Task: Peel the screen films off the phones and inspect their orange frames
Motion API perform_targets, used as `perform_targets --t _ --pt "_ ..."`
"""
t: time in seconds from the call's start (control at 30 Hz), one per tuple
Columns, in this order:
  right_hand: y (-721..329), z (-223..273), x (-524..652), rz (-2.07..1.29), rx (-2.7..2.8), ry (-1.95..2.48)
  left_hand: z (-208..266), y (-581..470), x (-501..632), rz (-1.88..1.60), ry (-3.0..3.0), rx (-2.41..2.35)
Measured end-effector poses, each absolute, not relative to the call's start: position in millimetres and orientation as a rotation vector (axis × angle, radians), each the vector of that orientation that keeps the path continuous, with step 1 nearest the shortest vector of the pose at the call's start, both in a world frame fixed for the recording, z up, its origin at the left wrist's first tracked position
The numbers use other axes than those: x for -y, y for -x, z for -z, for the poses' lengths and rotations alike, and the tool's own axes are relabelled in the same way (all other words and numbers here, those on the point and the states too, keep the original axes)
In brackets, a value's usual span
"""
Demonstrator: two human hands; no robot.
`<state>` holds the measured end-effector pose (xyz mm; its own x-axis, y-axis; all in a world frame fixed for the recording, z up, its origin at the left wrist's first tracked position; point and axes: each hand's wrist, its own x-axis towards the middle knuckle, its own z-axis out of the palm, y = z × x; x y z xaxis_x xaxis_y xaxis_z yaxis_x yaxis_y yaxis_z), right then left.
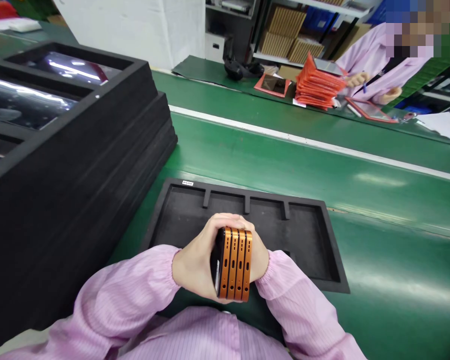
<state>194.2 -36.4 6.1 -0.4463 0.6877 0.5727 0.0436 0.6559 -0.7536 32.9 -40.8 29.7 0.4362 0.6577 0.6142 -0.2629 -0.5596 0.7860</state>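
Note:
Several orange-edged smartphones (235, 265) are held together in a stack between my two hands, standing on edge. Their short ends with ports and speaker holes face me. My left hand (197, 262) wraps the left side, against a dark phone face with a small white label. My right hand (259, 255) closes round the right side; most of its fingers are hidden behind the phones. Beneath and beyond my hands lies a black foam tray (307, 235) with short dividers along its far side and a white label at its far left corner.
A tall stack of black foam trays (108, 120) stands at left, its top compartments holding glossy dark panels (75, 70). Across the green bench (397, 210), a person in a pink sleeve (375, 50) is beside a pile of red-wrapped items (317, 82). Shelves with cardboard boxes (285, 22) stand behind.

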Motion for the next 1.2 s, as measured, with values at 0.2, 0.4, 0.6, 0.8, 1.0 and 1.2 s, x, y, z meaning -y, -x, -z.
perform_targets --t 0.2,0.4,0.6,0.8,1.0,1.2 --pt "-193.1 -11.6 37.1 -0.806 1.942 0.605 -27.8 -32.1 40.7 -1.258 -1.780 -0.331" --pt "-193.5 -16.8 38.7 -0.736 2.001 0.637 -26.2 -30.7 42.2 -1.248 -1.802 -0.360" --pt "-194.4 -11.5 39.9 -0.739 2.001 0.669 -25.8 -30.8 41.6 -1.244 -1.796 -0.349" --pt "-197.1 -10.1 40.0 -0.715 2.031 0.712 -27.4 -30.4 40.6 -1.249 -1.808 -0.339" --pt "-195.4 -7.5 39.2 -0.767 1.970 0.663 -27.7 -30.6 40.9 -1.241 -1.805 -0.338" --pt "-196.6 -0.9 41.0 -0.775 1.975 0.685 -28.5 -31.1 40.2 -1.245 -1.823 -0.337"
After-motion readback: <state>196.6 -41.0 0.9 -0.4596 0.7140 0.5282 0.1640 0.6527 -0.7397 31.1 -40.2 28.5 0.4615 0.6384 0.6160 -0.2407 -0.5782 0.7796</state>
